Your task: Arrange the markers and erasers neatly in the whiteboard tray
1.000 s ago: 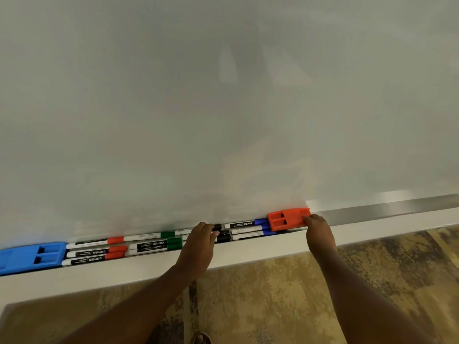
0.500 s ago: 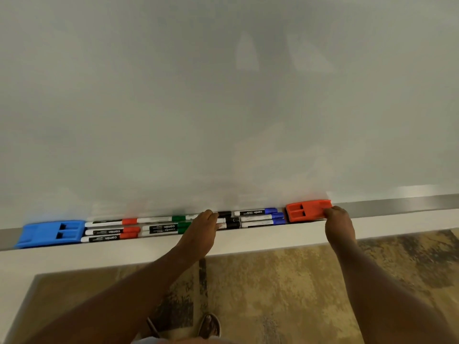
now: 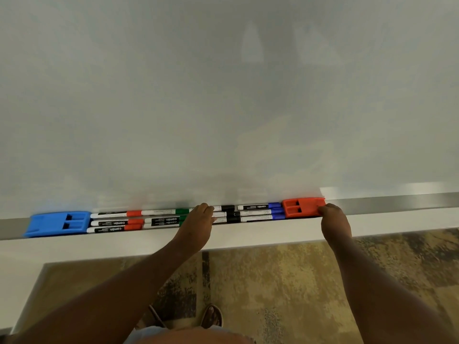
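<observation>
A metal tray (image 3: 387, 203) runs along the foot of the whiteboard. A blue eraser (image 3: 58, 223) lies at its left end and an orange eraser (image 3: 301, 207) to the right. Between them lie several markers in rows: red-capped ones (image 3: 116, 222), green-capped ones (image 3: 162, 219), black-capped ones (image 3: 229, 214) and blue-capped ones (image 3: 258, 212). My left hand (image 3: 197, 223) rests with bent fingers on the markers in the middle and covers parts of them. My right hand (image 3: 334, 220) has its fingertips against the orange eraser's right end.
The whiteboard (image 3: 223, 95) fills the upper view. A white ledge (image 3: 260, 234) sits below the tray. Patterned brown carpet (image 3: 285, 281) and a sandalled foot (image 3: 211, 316) show beneath.
The view shifted, so the tray looks more level. Both hands stay on the markers and the orange eraser, which now sits close against the blue-capped markers.
</observation>
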`<state>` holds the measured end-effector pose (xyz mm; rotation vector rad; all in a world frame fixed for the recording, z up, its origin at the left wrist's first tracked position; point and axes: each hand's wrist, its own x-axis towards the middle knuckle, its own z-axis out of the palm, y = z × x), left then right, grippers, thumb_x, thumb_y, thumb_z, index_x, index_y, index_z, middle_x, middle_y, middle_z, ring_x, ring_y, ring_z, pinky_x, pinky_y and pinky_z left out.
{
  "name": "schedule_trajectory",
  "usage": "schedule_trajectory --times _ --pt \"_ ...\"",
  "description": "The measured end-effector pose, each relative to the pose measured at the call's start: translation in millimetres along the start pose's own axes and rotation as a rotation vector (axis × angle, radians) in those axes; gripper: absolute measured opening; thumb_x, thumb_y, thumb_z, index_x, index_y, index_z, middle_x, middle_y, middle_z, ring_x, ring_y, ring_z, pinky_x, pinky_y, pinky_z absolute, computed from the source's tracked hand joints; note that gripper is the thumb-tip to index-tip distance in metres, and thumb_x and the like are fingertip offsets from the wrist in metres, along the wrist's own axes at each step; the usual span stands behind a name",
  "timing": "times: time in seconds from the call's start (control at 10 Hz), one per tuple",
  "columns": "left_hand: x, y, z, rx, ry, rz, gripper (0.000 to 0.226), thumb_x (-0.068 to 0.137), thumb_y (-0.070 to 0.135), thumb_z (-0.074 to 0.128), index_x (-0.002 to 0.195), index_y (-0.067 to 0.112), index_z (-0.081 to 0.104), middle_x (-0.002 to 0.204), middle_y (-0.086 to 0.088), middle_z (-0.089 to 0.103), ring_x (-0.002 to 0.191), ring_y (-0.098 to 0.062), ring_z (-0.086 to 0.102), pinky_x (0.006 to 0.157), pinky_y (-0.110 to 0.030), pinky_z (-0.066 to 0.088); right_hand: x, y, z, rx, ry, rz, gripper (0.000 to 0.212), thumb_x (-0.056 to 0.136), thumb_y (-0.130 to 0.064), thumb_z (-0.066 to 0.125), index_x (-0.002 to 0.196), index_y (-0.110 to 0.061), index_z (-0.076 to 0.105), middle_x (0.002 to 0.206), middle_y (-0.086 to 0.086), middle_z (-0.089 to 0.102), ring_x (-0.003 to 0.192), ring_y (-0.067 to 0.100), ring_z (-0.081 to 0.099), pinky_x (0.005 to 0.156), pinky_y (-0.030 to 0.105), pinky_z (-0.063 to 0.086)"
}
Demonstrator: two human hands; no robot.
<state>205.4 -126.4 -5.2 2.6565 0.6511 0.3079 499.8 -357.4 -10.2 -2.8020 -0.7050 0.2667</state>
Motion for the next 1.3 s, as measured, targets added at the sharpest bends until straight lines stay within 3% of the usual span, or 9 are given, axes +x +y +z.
schedule_trajectory --times 0.4,1.0,1.2,1.3 --pt "-10 -6 -1 -0.036 0.015 -0.033 0.014 0.086 0.003 0.057 0.099 -0.002 0.058 0.092 -0.016 0.060 0.084 -0.028 0.056 0.076 -0.041 0.050 -4 -7 6 -0.132 0.006 -0.080 0.023 0.086 0.005 0.042 0.082 -0.004 0.064 0.083 0.013 0.061 0.077 0.030 0.059 0.065 0.034 0.051" --pt "-31 -11 -10 -0.033 0.022 -0.092 0.012 0.088 0.004 0.055 0.097 -0.005 0.058 0.094 -0.019 0.060 0.086 -0.030 0.055 0.077 -0.043 0.049 -11 -23 12 -0.185 0.014 -0.030 0.024 0.078 0.011 0.042 0.082 0.001 0.063 0.084 0.016 0.060 0.075 0.034 0.060 0.067 0.037 0.054" --pt "-49 -26 -6 -0.019 0.054 -0.189 0.012 0.083 -0.004 0.059 0.095 -0.005 0.059 0.090 -0.021 0.061 0.083 -0.033 0.058 0.072 -0.038 0.047 -19 -26 16 -0.222 0.107 -0.040 0.018 0.079 0.011 0.051 0.091 0.005 0.063 0.090 0.019 0.060 0.082 0.035 0.059 0.074 0.043 0.054" --pt "-59 -35 -3 -0.014 0.039 -0.251 0.013 0.085 0.000 0.058 0.097 -0.003 0.058 0.095 -0.019 0.062 0.085 -0.029 0.058 0.074 -0.035 0.047 -25 -33 22 -0.173 0.177 -0.036 0.022 0.069 0.021 0.050 0.085 0.008 0.059 0.089 0.026 0.059 0.082 0.042 0.054 0.071 0.048 0.050"
